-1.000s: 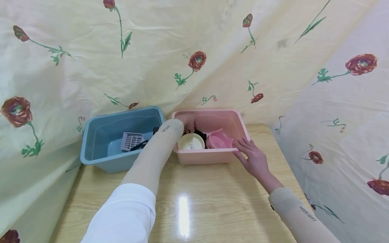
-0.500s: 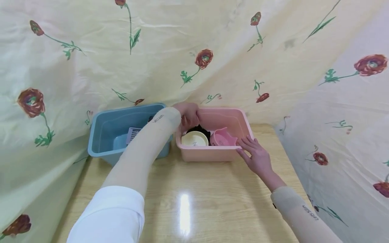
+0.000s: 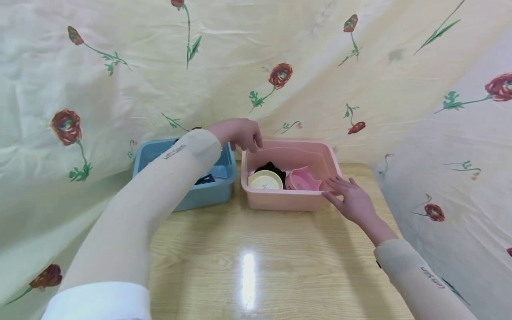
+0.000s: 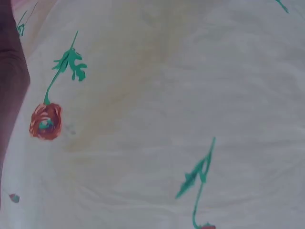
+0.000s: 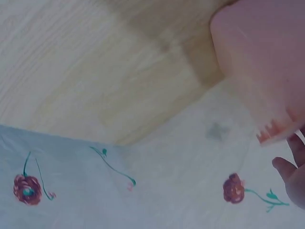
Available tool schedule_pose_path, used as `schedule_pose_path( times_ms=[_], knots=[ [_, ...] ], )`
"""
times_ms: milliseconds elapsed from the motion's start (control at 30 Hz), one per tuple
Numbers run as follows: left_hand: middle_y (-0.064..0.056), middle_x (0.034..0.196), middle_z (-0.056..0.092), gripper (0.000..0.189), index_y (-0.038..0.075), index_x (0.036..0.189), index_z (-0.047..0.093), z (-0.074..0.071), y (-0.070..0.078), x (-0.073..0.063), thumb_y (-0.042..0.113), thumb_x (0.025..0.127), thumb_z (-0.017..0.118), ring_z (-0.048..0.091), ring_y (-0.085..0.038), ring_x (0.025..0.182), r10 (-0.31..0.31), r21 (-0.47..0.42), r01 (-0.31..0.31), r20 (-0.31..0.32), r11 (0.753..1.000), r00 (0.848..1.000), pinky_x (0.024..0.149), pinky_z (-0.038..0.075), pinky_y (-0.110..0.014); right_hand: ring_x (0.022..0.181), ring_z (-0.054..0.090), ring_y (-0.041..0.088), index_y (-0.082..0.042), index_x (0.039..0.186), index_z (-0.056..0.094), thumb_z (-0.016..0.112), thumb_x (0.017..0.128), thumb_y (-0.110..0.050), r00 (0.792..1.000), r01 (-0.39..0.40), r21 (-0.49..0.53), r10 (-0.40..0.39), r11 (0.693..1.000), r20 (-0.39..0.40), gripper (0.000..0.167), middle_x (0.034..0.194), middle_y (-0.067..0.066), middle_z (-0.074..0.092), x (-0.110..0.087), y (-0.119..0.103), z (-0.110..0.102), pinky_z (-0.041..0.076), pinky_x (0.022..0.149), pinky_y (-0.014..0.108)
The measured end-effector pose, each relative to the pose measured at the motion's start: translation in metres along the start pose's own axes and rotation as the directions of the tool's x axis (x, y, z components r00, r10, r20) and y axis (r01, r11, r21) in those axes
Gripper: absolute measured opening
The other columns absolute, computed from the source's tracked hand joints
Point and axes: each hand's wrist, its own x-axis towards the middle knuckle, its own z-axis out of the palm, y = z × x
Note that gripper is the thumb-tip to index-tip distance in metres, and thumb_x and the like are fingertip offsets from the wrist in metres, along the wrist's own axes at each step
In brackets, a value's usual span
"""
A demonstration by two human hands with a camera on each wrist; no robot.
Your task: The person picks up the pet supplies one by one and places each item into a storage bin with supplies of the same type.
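My left hand (image 3: 240, 133) hovers over the left rim of the pink bin (image 3: 286, 201), fingers hanging loosely with nothing seen between them. In the left wrist view only a dim strip of the hand (image 4: 10, 76) shows. Inside the pink bin lie a cream round bowl (image 3: 266, 180), a black bowl with pointed ears (image 3: 271, 168) partly behind it, and a pink bowl with pointed ears (image 3: 303, 179). My right hand (image 3: 354, 202) rests its extended fingers on the bin's front right rim; the right wrist view catches its fingertips beside the pink wall (image 5: 267, 62).
A blue bin (image 3: 204, 200) stands left of the pink one, largely covered by my left forearm. A dark item (image 3: 205, 179) shows inside it. Flowered cloth (image 3: 320, 80) hangs behind and at both sides of the wooden table (image 3: 208, 253).
My left hand has come up out of the pink bin, away from the black bowl, to above its left rim. The right hand stays on the rim. The head view has shifted left.
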Motion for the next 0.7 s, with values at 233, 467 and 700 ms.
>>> schedule_pose_path(
  times_ms=[233, 467, 700],
  knots=[
    [-0.011, 0.150, 0.065, 0.042, 0.010, 0.148, 0.065, 0.018, -0.027, -0.036, 0.027, 0.109, 0.060, 0.060, -0.032, 0.137, 0.039, 0.270, 0.039, -0.276, 0.962, 0.960, 0.114, 0.050, -0.049, 0.145, 0.047, 0.053, 0.002, 0.148, 0.060, 0.075, 0.100, -0.033, 0.999, -0.018, -0.012, 0.018, 1.000, 0.043, 0.061, 0.152, 0.030, 0.056, 0.013, -0.002, -0.027, 0.027, 0.122, 0.073],
    [-0.011, 0.155, 0.060, 0.049, 0.015, 0.156, 0.057, 0.079, -0.068, -0.061, 0.035, 0.111, 0.057, 0.061, -0.037, 0.137, -0.038, 0.167, 0.152, -0.544, 0.974, 0.838, 0.097, 0.059, -0.059, 0.150, 0.037, 0.055, 0.001, 0.155, 0.052, 0.073, 0.102, -0.039, 0.997, -0.065, -0.020, 0.065, 0.998, 0.046, 0.070, 0.158, 0.036, 0.045, 0.013, -0.010, -0.030, 0.020, 0.121, 0.078],
    [-0.018, 0.171, 0.037, 0.065, 0.013, 0.166, 0.040, 0.150, -0.114, -0.080, 0.045, 0.111, 0.054, 0.039, -0.043, 0.154, -0.189, 0.026, 0.253, -0.593, 0.967, 0.783, 0.125, 0.030, -0.067, 0.157, 0.021, 0.055, -0.009, 0.165, 0.041, 0.068, 0.103, -0.048, 0.984, -0.158, -0.019, 0.159, 0.987, 0.083, 0.078, 0.168, 0.032, 0.033, -0.005, -0.017, -0.025, 0.010, 0.118, 0.086]
  ],
)
